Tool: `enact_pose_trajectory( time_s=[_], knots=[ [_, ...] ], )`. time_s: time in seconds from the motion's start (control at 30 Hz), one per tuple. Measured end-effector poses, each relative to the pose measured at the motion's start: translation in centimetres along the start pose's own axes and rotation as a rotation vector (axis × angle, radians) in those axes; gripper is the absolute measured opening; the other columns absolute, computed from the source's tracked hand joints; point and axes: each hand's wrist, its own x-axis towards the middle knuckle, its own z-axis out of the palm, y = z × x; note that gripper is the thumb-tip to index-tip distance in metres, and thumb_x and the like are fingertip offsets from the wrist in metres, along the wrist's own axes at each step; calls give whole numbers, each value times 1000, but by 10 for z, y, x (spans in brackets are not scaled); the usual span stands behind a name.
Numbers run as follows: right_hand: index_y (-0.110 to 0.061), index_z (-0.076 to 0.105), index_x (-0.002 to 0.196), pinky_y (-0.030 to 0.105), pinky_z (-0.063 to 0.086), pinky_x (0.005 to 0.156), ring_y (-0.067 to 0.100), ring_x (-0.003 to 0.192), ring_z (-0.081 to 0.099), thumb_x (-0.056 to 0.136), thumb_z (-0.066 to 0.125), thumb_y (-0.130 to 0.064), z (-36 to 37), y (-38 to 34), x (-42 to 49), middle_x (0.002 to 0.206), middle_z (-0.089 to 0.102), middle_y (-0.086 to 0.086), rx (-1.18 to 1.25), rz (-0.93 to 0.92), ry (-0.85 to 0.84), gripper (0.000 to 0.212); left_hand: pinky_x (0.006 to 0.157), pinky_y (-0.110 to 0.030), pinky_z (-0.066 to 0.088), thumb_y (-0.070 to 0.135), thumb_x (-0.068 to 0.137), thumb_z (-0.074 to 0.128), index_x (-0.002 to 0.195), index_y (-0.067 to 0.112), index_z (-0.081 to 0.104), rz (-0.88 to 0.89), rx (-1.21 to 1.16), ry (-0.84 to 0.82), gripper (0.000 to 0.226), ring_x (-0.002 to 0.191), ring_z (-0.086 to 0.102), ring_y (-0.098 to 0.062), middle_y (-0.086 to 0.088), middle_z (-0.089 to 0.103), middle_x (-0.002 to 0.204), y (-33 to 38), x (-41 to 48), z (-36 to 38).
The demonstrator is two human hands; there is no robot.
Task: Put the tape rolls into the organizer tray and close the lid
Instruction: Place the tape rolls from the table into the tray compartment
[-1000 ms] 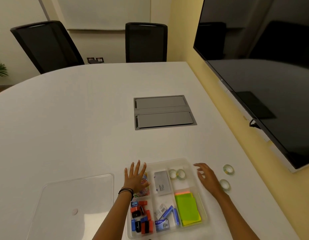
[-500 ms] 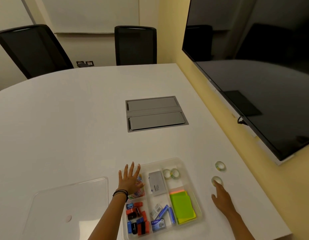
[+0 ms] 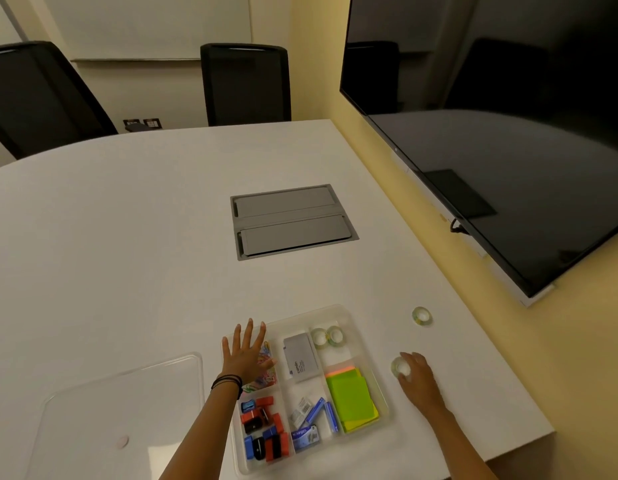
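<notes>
My right hand [image 3: 416, 377] closed its grip on a tape roll [image 3: 400, 367] right of the organizer tray [image 3: 382, 386]. The tray's tape compartment lay up-left of it. My left hand [image 3: 247, 355] rested flat and open on the tray's left edge.

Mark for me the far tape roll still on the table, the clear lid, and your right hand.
far tape roll [image 3: 422, 315]: head view, on its ring.
clear lid [image 3: 93, 403]: head view, on its flat panel.
right hand [image 3: 416, 377]: head view, back of hand.

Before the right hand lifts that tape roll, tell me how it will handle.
The tape roll under the right hand looks small and hollow, so probably light. Its glossy clear surface may be slippery. Lying flat it should stay put; tipped on edge, it would likely roll.
</notes>
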Motion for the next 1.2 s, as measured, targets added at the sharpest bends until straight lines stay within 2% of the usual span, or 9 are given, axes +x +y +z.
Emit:
enact_pose_trajectory(
  time_s=[0.17, 0.33, 0.47, 0.6, 0.7, 0.87, 0.97, 1.1, 1.2],
  knots=[
    [-6, 42, 134, 37, 31, 111, 33, 133, 36, 86, 58, 0, 9, -5, -9, 143, 33, 20, -79, -47, -92, 50, 116, -58, -2, 61, 90, 40, 148, 22, -14, 0, 3, -4, 88, 146, -14, -35, -11, -21, 158, 0, 0, 1],
    [-8, 48, 126, 35, 46, 96, 28, 116, 48, 83, 50, 7, 13, -10, -13, 127, 46, 14, -197, -42, -63, 45, 116, -58, -3, 61, 90, 40, 148, 22, -14, 3, 0, -1, 88, 146, -14, -35, -11, -20, 158, -1, 1, 2],
    [-11, 48, 120, 36, 48, 87, 28, 110, 49, 82, 55, -1, 12, -11, -10, 119, 48, 13, -236, 4, -79, 40, 116, -59, -3, 61, 90, 39, 148, 22, -14, 4, 1, 3, 88, 146, -14, -35, -11, -20, 158, -1, 2, 2],
    [-5, 51, 117, 38, 47, 86, 36, 105, 56, 80, 68, -12, 8, -28, 3, 114, 55, 21, 101, 146, 79, 41, 116, -58, -2, 61, 91, 39, 148, 22, -14, 8, 7, 11, 87, 146, -14, -36, -11, -20, 158, -1, 2, 2],
    [-6, 54, 114, 35, 47, 81, 32, 97, 59, 83, 67, -19, 5, -54, 17, 110, 61, 18, 411, 223, 169, 36, 116, -58, -3, 61, 91, 39, 148, 22, -14, 11, -5, 11, 87, 146, -15, -35, -11, -20, 158, -2, 2, 3],
    [-10, 54, 113, 29, 52, 70, 23, 87, 60, 90, 59, -21, 11, -91, 28, 93, 62, 7, 787, 129, 39, 26, 116, -58, -4, 60, 90, 40, 148, 22, -14, 11, -13, 12, 87, 146, -15, -36, -11, -20, 158, -2, 2, 4],
    [-12, 56, 107, 28, 51, 69, 24, 87, 60, 90, 58, -18, 24, -104, 32, 99, 61, 14, 670, 57, -93, 17, 116, -58, -4, 60, 90, 41, 148, 22, -13, 8, -21, 25, 88, 146, -15, -35, -10, -19, 159, -1, 1, 4],
    [-12, 54, 115, 27, 49, 72, 15, 80, 59, 87, 63, -21, 44, -115, 33, 93, 61, 5, 471, 25, -221, 31, 117, -58, -4, 60, 90, 42, 148, 22, -12, 11, -19, 51, 88, 146, -14, -35, -11, -18, 159, -2, 0, 6],
    [-11, 51, 119, 26, 46, 75, 19, 89, 57, 83, 67, -20, 53, -117, 33, 105, 61, 12, 264, -64, -252, 39, 117, -58, -3, 60, 90, 42, 148, 24, -11, 15, 0, 68, 87, 146, -12, -36, -11, -16, 159, -2, 0, 7]
  ],
)
